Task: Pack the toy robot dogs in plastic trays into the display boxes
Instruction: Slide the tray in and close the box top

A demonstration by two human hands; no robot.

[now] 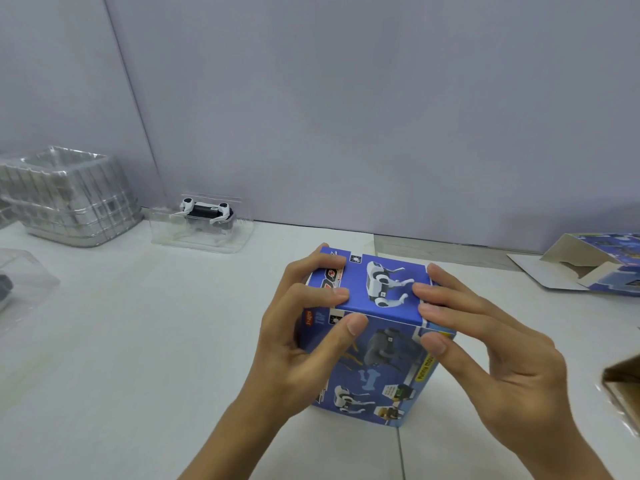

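Observation:
A blue display box (377, 344) printed with robot dogs stands upright on the white table, its top flap closed. My left hand (298, 341) grips its upper left edge, fingers on the lid and thumb on the front face. My right hand (485, 344) grips the upper right edge the same way. A white and black toy robot dog (206, 211) lies in a clear plastic tray (162, 233) by the back wall, at the left.
A stack of clear empty trays (69, 199) stands at the far left. Another clear tray (24, 282) with something dark in it sits at the left edge. An open blue display box (595, 268) lies at the back right. A brown carton corner (623, 386) shows at the right edge.

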